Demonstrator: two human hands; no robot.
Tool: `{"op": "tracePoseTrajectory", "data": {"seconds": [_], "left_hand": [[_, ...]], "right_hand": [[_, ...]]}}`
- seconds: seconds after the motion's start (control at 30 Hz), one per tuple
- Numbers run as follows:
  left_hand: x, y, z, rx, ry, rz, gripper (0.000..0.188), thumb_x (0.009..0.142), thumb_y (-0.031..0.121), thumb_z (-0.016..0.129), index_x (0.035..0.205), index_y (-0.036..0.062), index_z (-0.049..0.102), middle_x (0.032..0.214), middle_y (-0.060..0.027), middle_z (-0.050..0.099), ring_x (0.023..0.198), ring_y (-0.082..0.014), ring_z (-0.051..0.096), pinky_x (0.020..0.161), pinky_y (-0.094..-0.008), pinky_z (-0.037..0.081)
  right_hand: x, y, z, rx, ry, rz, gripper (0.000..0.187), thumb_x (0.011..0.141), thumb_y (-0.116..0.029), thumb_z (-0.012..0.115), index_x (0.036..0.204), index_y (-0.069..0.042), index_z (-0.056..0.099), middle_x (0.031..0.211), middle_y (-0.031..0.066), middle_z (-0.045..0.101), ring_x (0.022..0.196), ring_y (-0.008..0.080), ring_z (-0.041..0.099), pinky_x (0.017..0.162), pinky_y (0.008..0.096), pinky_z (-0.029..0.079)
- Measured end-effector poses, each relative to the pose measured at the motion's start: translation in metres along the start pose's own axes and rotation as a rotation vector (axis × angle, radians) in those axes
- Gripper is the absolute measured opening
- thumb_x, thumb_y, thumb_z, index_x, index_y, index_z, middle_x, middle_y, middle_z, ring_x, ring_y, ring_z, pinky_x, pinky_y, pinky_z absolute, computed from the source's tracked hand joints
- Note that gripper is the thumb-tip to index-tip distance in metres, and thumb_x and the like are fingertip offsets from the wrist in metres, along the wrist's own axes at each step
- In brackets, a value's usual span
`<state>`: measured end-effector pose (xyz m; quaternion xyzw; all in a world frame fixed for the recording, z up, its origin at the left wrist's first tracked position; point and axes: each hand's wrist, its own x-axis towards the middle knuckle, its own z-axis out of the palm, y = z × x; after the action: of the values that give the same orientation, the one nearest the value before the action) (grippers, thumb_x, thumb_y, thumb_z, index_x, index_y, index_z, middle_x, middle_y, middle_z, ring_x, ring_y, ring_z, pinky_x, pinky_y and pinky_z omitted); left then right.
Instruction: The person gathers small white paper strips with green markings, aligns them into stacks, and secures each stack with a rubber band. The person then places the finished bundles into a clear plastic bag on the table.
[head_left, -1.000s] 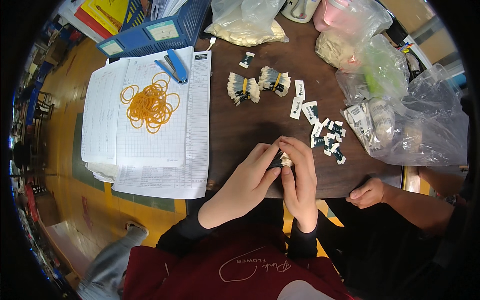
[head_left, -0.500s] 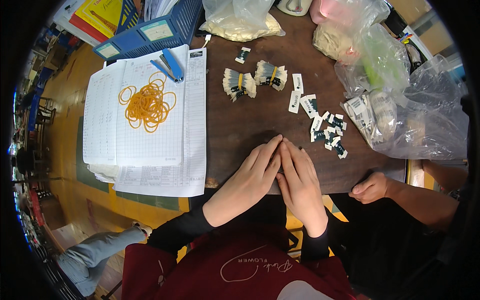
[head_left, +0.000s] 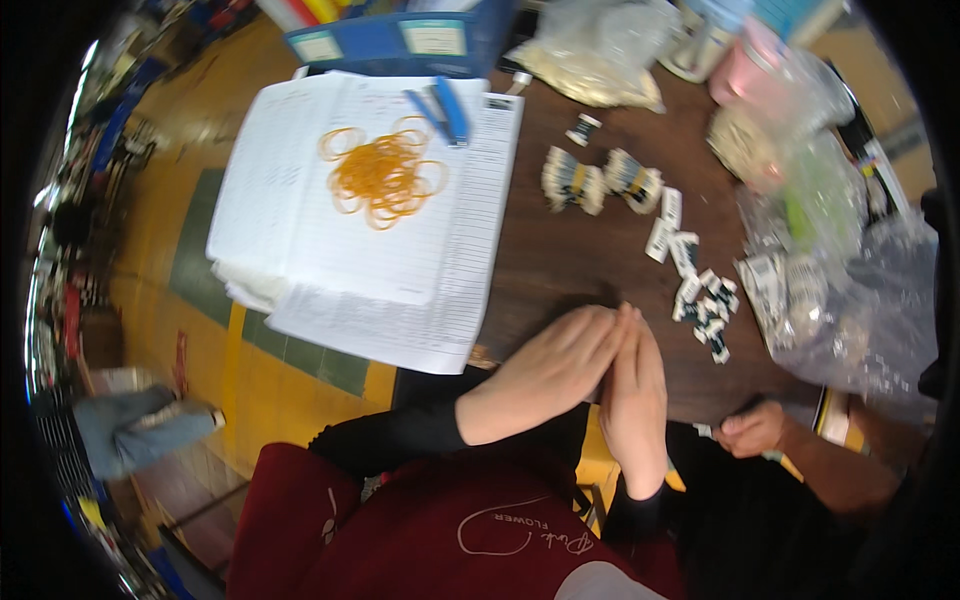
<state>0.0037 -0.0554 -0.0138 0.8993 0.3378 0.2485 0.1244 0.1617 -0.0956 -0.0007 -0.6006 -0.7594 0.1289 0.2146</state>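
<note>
At the table's near edge my left hand [head_left: 545, 372] and my right hand [head_left: 634, 405] are pressed together, fingertips meeting. Their fingers are closed, and whatever lies between them is hidden. Small dark-and-white labels [head_left: 712, 305] lie in a loose heap to the right of my fingertips. Several white tags [head_left: 672, 210] lie farther off. Beyond my hands sit two label bundles, a left one [head_left: 572, 183] and a right one [head_left: 632, 182], fanned at both ends and bound at the middle with yellow bands. A single dark label [head_left: 583, 129] rests behind them.
Orange rubber bands [head_left: 378, 182] and a blue two-armed tool [head_left: 448, 112] lie on an open notebook [head_left: 270, 190]. A blue basket [head_left: 385, 40] stands behind. Clear plastic bags [head_left: 850, 320] fill the right side. Another person's hand [head_left: 752, 430] is at the near right edge, by something small and white.
The view has swung, so the table things appear farther right, with some blur. My hands stay pressed together, fingers drawn closer. A small white thing now shows by the other person's hand.
</note>
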Motion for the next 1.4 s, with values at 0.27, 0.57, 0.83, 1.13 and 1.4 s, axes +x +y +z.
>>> {"op": "tracePoseTrajectory", "data": {"seconds": [0.27, 0.57, 0.83, 1.13, 1.4], "left_hand": [[-0.003, 0.01, 0.008, 0.079, 0.126, -0.079, 0.064, 0.085, 0.013, 0.057, 0.142, -0.0113, 0.043, 0.127, -0.0167, 0.054, 0.119, -0.0271, 0.054, 0.105, -0.0359, 0.046], [-0.009, 0.004, 0.015, -0.079, 0.194, -0.04, 0.039, 0.085, 0.013, 0.056, 0.118, -0.0073, 0.058, 0.12, -0.0167, 0.058, 0.121, -0.0307, 0.053, 0.107, -0.0413, 0.043], [-0.009, 0.001, 0.014, -0.043, 0.166, -0.071, 0.035, 0.087, 0.016, 0.055, 0.114, -0.0067, 0.058, 0.122, -0.0245, 0.056, 0.125, -0.039, 0.05, 0.112, -0.0466, 0.037], [-0.003, -0.001, 0.015, -0.14, 0.192, -0.144, 0.045, 0.086, 0.007, 0.052, 0.129, -0.0084, 0.052, 0.125, -0.0195, 0.054, 0.122, -0.0328, 0.052, 0.109, -0.041, 0.04], [-0.004, -0.005, 0.0, -0.283, 0.155, -0.168, 0.044, 0.086, 0.003, 0.067, 0.128, 0.0029, 0.057, 0.123, -0.0142, 0.051, 0.121, -0.0336, 0.051, 0.104, -0.0449, 0.043]], "right_hand": [[0.002, -0.014, -0.02, 0.118, -0.094, 0.06, 0.066, 0.09, 0.01, 0.048, 0.153, 0.006, 0.03, 0.152, 0.0287, 0.039, 0.142, 0.0439, 0.04, 0.115, 0.0463, 0.035], [0.116, -0.077, -0.039, 0.169, -0.018, -0.417, 0.027, 0.087, -0.003, 0.067, 0.114, -0.002, 0.068, 0.111, 0.0158, 0.065, 0.102, 0.0356, 0.064, 0.089, 0.0405, 0.051], [0.212, -0.083, 0.054, 0.036, -0.069, -0.692, 0.014, 0.088, -0.003, 0.064, 0.101, -0.002, 0.06, 0.099, 0.0144, 0.056, 0.096, 0.0343, 0.058, 0.086, 0.042, 0.049], [0.16, -0.06, -0.02, 0.546, 0.087, -0.168, 0.007, 0.101, -0.006, 0.056, 0.101, 0.001, 0.057, 0.091, 0.0123, 0.068, 0.086, 0.0238, 0.067, 0.083, 0.0291, 0.05], [0.059, -0.004, -0.049, 1.267, 0.475, 0.082, 0.01, 0.099, -0.005, 0.062, 0.109, -0.002, 0.06, 0.089, 0.0058, 0.066, 0.083, 0.014, 0.062, 0.082, 0.0293, 0.049]]}}
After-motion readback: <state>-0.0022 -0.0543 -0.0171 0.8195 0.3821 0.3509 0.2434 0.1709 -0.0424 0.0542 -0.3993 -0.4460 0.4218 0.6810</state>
